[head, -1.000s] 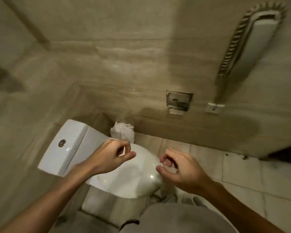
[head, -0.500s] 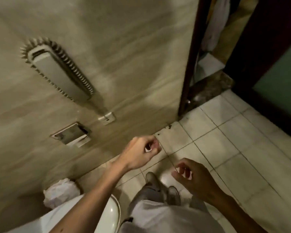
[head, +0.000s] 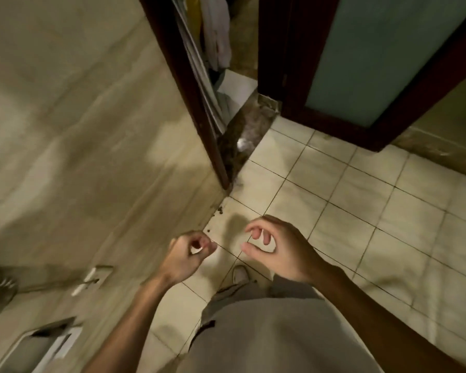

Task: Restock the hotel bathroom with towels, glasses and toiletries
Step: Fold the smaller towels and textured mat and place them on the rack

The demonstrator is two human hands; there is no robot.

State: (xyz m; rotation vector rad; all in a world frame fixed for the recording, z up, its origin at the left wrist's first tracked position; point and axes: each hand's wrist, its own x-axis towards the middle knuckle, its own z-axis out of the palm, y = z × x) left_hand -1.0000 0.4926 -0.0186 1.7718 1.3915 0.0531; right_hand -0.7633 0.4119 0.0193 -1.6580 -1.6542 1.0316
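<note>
Dim yellowish light, motion-blurred wall (head: 65, 157), wide-angle distortion at edges.

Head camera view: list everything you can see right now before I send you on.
wall: one, beige stone, left
floor tiles: many, cream, centre and right
door frame: one, dark brown, top centre
door: one, dark brown with pale green panel, top right
threshold: one, dark speckled stone, in doorway
cloth: count unclear, white, beyond doorway
wall plate: one, white, low on wall
recessed holder: one, metal, bottom left
shoe: one, pale, below the hands
left hand: one, fingers curled, contents unclear
right hand: one, loosely curled, empty
</note>
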